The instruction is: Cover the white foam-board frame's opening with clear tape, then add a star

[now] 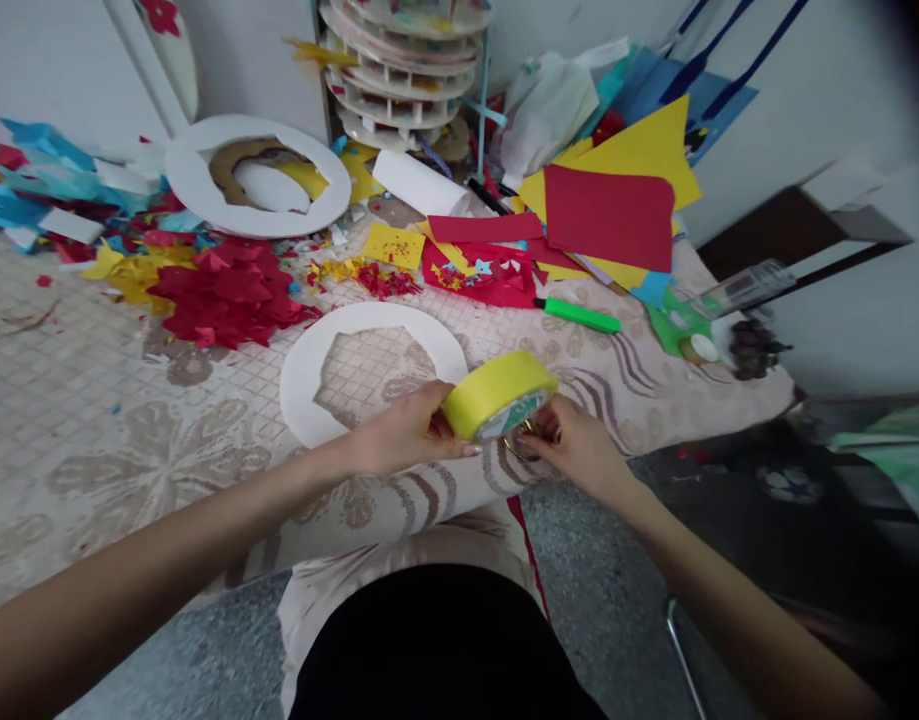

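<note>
A roll of yellow tape (504, 388) is tilted above the table's front edge, its printed core facing me. My left hand (403, 430) is closed on the left side of the roll, thumb and fingers pinching it. Close against the roll's lower right, my right hand (583, 445) is closed around gold-handled scissors (520, 440); their gold loops show, while the blades are hidden. Its fingertips are near the tape, but I cannot tell whether they touch it. Behind my left hand, a white paper ring (301, 370) with an angular cut-out lies flat on the tablecloth.
Red paper cut-outs (226, 290) are heaped at the left, beside yellow ones (140, 275). A second white ring (185, 175) lies behind them. Red card (609, 215), a green marker (583, 315) and a white roll (414, 183) lie farther back. A tiered stand (406, 75) rises behind.
</note>
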Available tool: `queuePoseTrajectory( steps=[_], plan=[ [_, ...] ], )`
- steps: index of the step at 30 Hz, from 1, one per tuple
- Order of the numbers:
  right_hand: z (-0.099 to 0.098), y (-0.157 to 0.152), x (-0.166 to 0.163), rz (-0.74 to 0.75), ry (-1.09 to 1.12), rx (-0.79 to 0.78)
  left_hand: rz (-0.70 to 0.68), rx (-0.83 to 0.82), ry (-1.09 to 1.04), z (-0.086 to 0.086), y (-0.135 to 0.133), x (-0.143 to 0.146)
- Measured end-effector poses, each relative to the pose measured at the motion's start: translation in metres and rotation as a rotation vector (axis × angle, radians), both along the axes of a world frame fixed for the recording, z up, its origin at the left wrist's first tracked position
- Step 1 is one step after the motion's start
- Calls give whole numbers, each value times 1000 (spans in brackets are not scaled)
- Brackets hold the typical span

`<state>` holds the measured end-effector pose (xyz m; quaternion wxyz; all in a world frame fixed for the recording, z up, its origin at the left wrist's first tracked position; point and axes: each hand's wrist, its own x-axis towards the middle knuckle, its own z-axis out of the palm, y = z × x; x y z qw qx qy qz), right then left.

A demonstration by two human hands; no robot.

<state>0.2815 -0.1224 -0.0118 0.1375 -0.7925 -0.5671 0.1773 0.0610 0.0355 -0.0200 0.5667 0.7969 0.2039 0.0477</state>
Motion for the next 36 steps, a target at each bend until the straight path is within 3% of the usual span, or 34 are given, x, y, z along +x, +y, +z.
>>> queuePoseTrajectory(
  steps=[3,8,12,14,19,22,26,28,36],
  plan=[
    [1,-4,-5,-18,52,-38,-7,-46,-25,-2,4,0],
    [-1,-27,2,-66,-101,-75,-30,-160,-61,-6,10,1],
    [-4,-47,6,-125,-123,-105,-7,-151,-65,-8,11,1],
    [-3,-57,8,-168,36,-95,15,-146,-79,-9,11,1],
    [-2,-89,-8,-214,750,-159,30,-135,-98,-9,11,0],
    [-2,-102,-34,-231,823,-220,33,-129,-99,-10,11,1],
    [-2,-101,-67,-32,784,-159,33,-122,-98,-9,11,1],
    [-2,-96,-76,28,773,-210,31,-103,-86,-7,10,2],
    [-3,-67,-98,-20,665,-272,42,-24,-34,-1,6,4]
  ],
)
